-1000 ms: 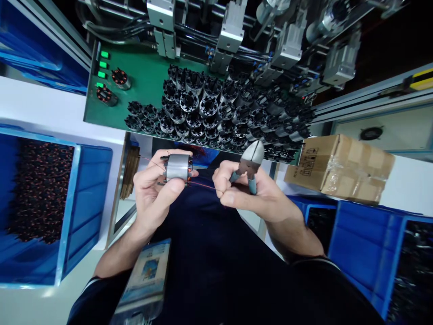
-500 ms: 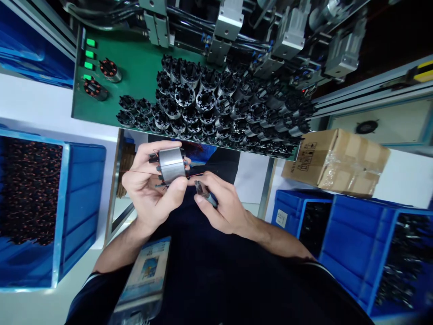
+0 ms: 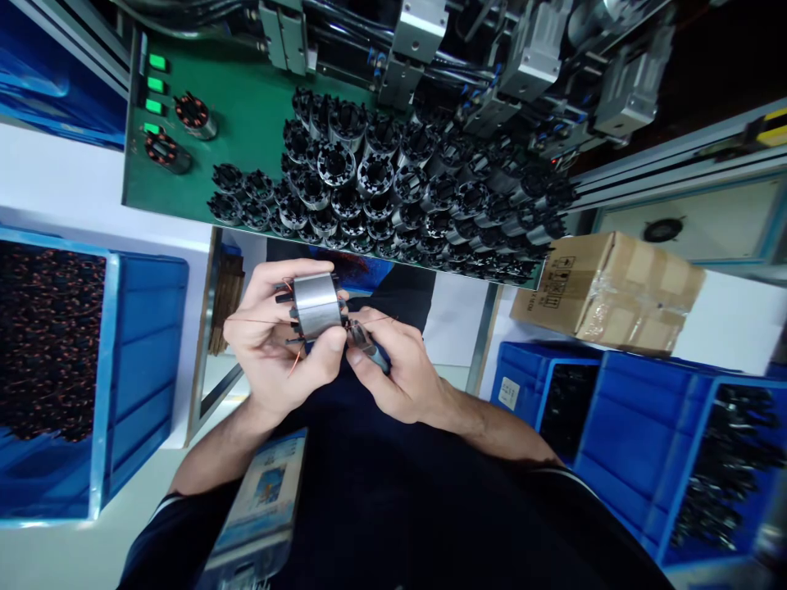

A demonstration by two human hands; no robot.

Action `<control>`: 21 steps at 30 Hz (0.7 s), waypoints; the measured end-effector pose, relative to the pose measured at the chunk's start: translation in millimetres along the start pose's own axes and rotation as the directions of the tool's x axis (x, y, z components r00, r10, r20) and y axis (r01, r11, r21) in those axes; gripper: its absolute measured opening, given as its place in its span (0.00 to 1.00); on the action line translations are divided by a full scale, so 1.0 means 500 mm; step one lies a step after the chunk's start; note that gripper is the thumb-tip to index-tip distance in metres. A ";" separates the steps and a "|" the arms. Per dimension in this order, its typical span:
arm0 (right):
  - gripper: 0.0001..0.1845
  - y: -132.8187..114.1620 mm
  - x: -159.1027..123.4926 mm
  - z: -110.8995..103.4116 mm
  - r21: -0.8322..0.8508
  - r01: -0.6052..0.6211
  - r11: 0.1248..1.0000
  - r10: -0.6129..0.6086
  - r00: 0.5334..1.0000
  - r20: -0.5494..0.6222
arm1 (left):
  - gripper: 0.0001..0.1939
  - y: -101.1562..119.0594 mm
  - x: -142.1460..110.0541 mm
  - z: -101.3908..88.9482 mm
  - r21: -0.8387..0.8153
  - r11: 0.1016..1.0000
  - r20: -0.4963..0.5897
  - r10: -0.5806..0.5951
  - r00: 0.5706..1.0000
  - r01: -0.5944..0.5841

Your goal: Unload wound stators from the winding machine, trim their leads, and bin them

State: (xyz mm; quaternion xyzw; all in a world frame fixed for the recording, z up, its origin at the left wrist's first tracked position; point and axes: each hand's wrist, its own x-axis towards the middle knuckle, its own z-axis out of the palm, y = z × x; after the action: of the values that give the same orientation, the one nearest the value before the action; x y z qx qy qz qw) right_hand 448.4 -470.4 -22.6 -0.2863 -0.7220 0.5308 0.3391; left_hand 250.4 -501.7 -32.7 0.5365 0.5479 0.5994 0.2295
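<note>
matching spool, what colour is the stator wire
The stator wire is copper-orange, shown best in the head view.

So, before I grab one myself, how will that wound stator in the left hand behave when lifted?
The stator is probably heavy for its size, since its body looks like solid stacked steel. Laid on its side, it could roll. Its thin copper wire ends look floppy, apt to snag.

A white workbench (image 3: 725, 319) runs along both sides, carrying a taped cardboard carton (image 3: 615, 291) and blue plastic crates (image 3: 153, 369) (image 3: 633, 434). Beyond it stands an aluminium-framed machine with a green panel (image 3: 246, 106), a row of lit green indicators (image 3: 156, 83) and pneumatic cylinders (image 3: 534, 49). A round fan grille (image 3: 662, 230) is set in a pale cabinet panel (image 3: 707, 205).
</note>
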 end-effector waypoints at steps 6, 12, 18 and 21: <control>0.05 -0.002 -0.002 0.001 0.013 -0.078 0.997 0.078 0.997 0.030 | 0.15 0.005 0.002 0.012 -0.046 0.999 -0.042 -0.023 0.999 0.021; 0.05 0.024 -0.003 0.005 -0.002 -0.285 0.959 0.284 0.955 0.088 | 0.22 -0.048 -0.021 0.014 0.057 0.991 -0.082 -0.113 0.990 0.118; 0.18 0.144 -0.003 0.042 0.010 -0.582 0.813 0.577 0.808 0.117 | 0.20 -0.149 -0.106 -0.007 -0.053 0.887 -0.158 -0.461 0.873 0.459; 0.25 0.207 -0.009 0.047 0.023 -0.665 0.747 0.657 0.742 0.130 | 0.18 -0.153 -0.155 -0.101 -0.187 0.802 -0.144 -0.594 0.791 0.568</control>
State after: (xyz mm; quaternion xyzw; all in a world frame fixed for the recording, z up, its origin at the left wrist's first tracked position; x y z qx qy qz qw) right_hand 437.9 -459.2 -127.7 -0.4812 -0.5732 0.6561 0.0970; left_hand 206.1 -566.7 -123.1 0.2637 0.6645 0.5847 0.3836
